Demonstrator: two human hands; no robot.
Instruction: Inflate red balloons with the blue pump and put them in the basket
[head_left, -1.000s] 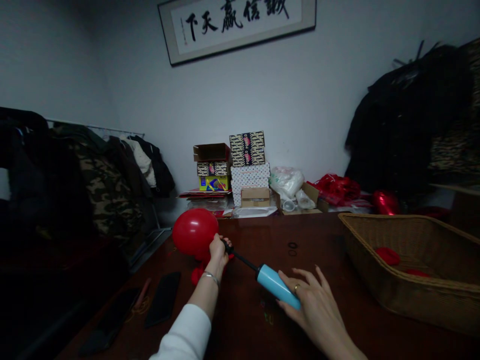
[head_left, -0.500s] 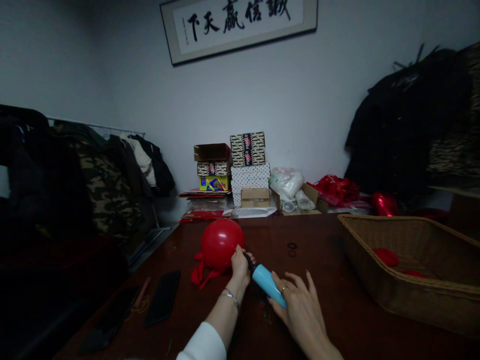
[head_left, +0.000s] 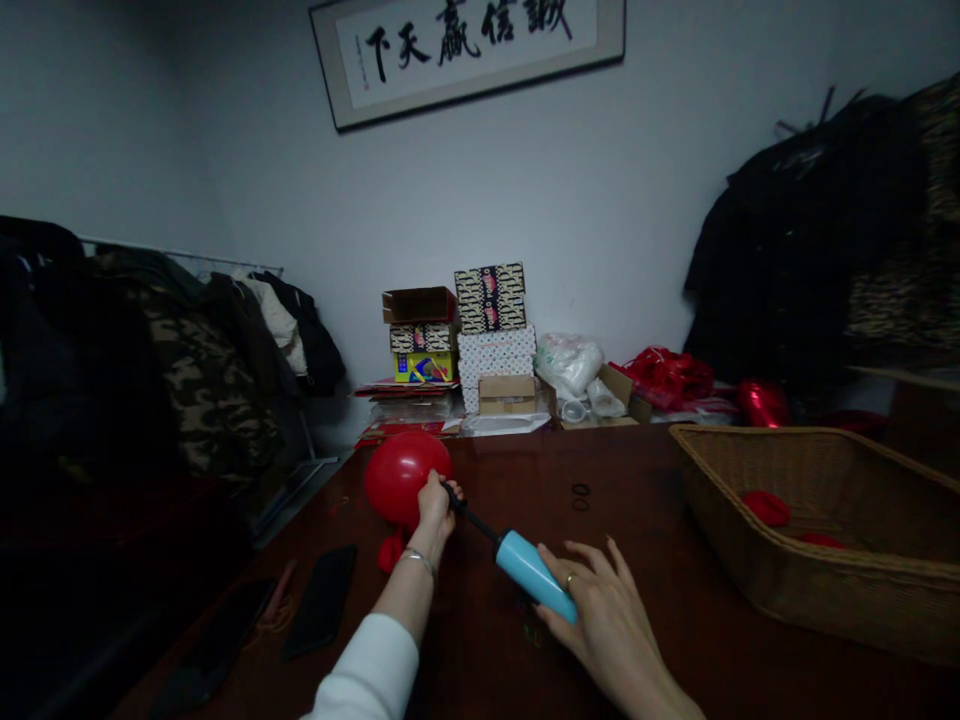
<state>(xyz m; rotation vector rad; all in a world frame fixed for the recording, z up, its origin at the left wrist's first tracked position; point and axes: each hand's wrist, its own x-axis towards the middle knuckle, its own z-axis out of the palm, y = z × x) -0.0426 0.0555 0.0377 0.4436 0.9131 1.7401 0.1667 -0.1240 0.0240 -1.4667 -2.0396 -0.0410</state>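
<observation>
A round, inflated red balloon (head_left: 397, 475) is at the far left part of the table. My left hand (head_left: 435, 508) is closed around its neck, where the black end of a hand balloon pump meets it; the join is hidden by my fingers. A black rod stretches from there to the pump's light-blue barrel (head_left: 534, 576). My right hand (head_left: 606, 615) grips the lower end of the barrel between thumb and palm, its other fingers partly raised. Limp red balloons (head_left: 390, 550) lie beneath the inflated one.
A wicker basket (head_left: 750, 570) with red balloons (head_left: 766, 508) inside stands at right on the dark table (head_left: 517, 470). Two dark rings (head_left: 580, 490) lie mid-table. A black phone (head_left: 321, 600) and another dark flat object (head_left: 214, 640) are at left. Stacked boxes (head_left: 495, 360) stand behind.
My left hand has moved left with the balloon, drawing away from the right hand. The pump has lengthened, and its black rod now shows. My right hand has barely moved.
</observation>
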